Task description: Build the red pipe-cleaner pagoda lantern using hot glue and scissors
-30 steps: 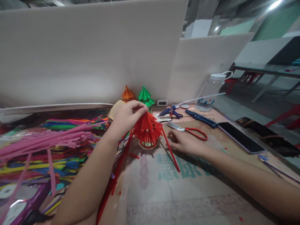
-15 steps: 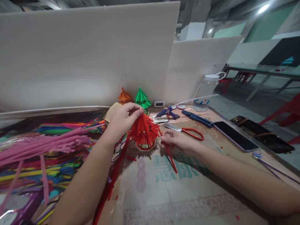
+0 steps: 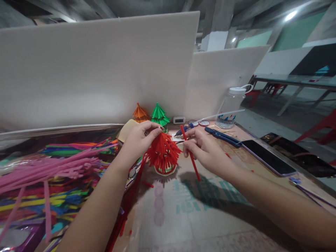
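Observation:
A red tiered tree made of pipe cleaners (image 3: 163, 152) stands on a small pale round base. My left hand (image 3: 143, 141) pinches its top between thumb and fingers. To the right of it, my right hand (image 3: 201, 148) is closed on a loose red pipe cleaner (image 3: 194, 164), which slants down from upper left to lower right. Behind, an orange tree (image 3: 140, 112) and a green tree (image 3: 159, 114) of the same kind stand near the white board. The blue glue gun (image 3: 180, 132) is partly hidden by my right hand.
Bundles of coloured pipe cleaners (image 3: 60, 166) cover the left side. At the right lie a blue cutter knife (image 3: 223, 137) and a phone (image 3: 268, 157), with a clear water bottle (image 3: 228, 108) behind. A white board (image 3: 105, 70) walls off the back.
My right hand has risen and lifted the red pipe cleaner beside the tree, now covering most of the scissors and glue gun. My left hand stays at the tree's top. The view has tilted slightly.

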### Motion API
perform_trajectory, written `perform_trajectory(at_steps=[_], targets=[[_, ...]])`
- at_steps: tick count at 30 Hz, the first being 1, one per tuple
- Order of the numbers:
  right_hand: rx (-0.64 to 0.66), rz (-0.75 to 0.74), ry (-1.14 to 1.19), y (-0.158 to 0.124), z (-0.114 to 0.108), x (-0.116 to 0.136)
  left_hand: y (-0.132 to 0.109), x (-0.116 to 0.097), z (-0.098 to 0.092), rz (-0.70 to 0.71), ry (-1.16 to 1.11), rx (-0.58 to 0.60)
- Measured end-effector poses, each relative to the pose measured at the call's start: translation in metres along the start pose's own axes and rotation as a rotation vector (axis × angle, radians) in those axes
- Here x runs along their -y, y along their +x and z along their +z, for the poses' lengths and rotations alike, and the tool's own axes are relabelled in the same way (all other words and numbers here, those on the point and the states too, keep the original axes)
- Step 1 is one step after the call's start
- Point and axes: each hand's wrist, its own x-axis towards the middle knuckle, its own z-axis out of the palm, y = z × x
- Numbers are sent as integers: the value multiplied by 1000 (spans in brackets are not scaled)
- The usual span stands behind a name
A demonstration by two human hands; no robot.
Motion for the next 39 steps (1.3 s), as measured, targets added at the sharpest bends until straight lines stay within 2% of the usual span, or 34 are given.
perform_trajectory(at_steps=[6, 10, 13, 18, 22, 24, 30, 33, 39], targets=[[-17, 39, 91, -2, 17, 0, -6, -13, -11, 65, 142, -97], [4, 36, 70, 0, 18, 7, -13, -27, -10, 170, 125, -12], [21, 5, 46, 4, 21, 11, -15, -33, -7, 181, 63, 14], [32, 32, 33, 0, 24, 3, -13, -30, -5, 136, 35, 20], [12, -4, -108, -10, 22, -10, -11, -21, -7, 89, 130, -102], [22, -40, -215, -14, 22, -16, -9, -16, -8, 61, 193, -126], [72, -81, -404, -18, 31, -36, -6, -9, -9, -20, 135, 16], [101, -82, -393, -20, 34, -42, -8, -11, -8, -30, 151, 94], [76, -67, -347, -22, 37, -48, -12, -13, -6, -44, 161, 250]])
